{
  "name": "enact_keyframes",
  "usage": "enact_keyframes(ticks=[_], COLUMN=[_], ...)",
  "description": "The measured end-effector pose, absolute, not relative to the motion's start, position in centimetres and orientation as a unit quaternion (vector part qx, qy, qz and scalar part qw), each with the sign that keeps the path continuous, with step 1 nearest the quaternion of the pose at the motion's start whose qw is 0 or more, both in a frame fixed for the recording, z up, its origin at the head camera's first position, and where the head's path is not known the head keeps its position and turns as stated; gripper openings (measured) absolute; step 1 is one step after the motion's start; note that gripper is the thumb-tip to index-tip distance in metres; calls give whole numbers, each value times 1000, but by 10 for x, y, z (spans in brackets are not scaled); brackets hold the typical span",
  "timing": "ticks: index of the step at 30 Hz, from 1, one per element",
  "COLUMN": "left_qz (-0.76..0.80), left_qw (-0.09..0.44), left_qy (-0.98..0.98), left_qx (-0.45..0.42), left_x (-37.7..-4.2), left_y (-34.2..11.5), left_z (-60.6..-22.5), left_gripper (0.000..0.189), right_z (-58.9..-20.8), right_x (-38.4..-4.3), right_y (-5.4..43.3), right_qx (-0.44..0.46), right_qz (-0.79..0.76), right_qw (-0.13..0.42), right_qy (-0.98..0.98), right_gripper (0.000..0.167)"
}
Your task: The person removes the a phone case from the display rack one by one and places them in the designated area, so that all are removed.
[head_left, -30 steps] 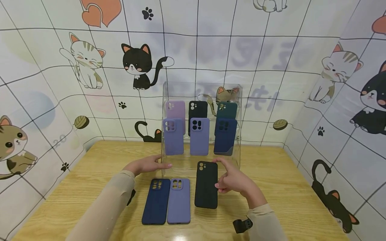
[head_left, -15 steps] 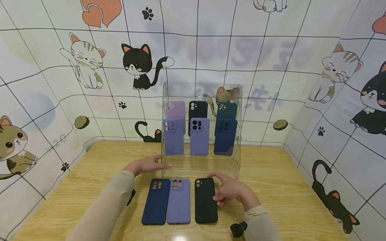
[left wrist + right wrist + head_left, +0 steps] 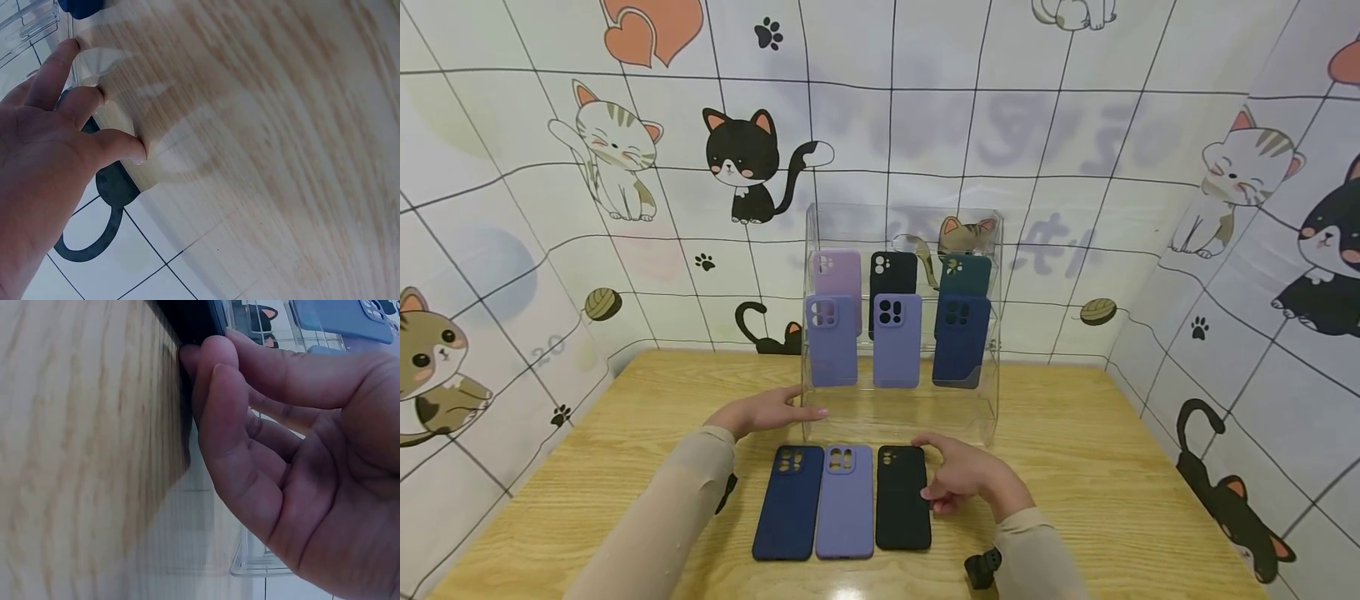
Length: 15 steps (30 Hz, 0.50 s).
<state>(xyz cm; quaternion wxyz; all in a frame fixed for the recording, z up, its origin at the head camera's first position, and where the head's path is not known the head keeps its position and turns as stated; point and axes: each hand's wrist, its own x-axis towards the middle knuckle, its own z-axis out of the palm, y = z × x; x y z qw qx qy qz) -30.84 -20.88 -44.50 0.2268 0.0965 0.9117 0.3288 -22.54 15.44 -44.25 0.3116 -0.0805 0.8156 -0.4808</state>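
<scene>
Three phone cases lie in a row on the wooden table: a dark blue phone case [image 3: 787,504] at left, a lavender phone case [image 3: 846,508] in the middle and a black phone case [image 3: 903,504] at right. My right hand [image 3: 973,479] holds the black case by its right edge and upper right corner; in the right wrist view its other fingers are curled in. My left hand [image 3: 760,412] rests at the lower left side of a clear acrylic display stand [image 3: 898,412], fingers fairly straight. In the left wrist view its fingertips touch down near the clear edge.
Tiers of the stand bear upright phone cases: a pink case [image 3: 837,271], a black case [image 3: 893,273] and a green case [image 3: 966,273] behind, with a periwinkle case [image 3: 832,350], a lavender case [image 3: 897,354] and a navy case [image 3: 959,354] ahead. A cat-patterned wall cloth [image 3: 895,125] hangs behind.
The black case, tilted up and farther back a second ago, has come down flat on the table. My right hand has then slid it left toward the lavender case. My left hand has stayed put.
</scene>
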Motion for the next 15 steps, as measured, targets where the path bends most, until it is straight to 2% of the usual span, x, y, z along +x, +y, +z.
enact_keyframes(ticks=[8, 15], left_qz=[336, 337], left_qw=[222, 223], left_qy=[910, 910], left_qx=[97, 96], left_x=[-306, -305], left_y=[-208, -208], left_z=[-445, -443], left_gripper=[117, 118], right_z=[-442, -440], right_x=[-226, -226], right_y=[148, 148], right_qx=[-68, -68], right_qz=[-458, -456], right_qw=[303, 291], right_qy=[833, 839], right_gripper=[85, 81])
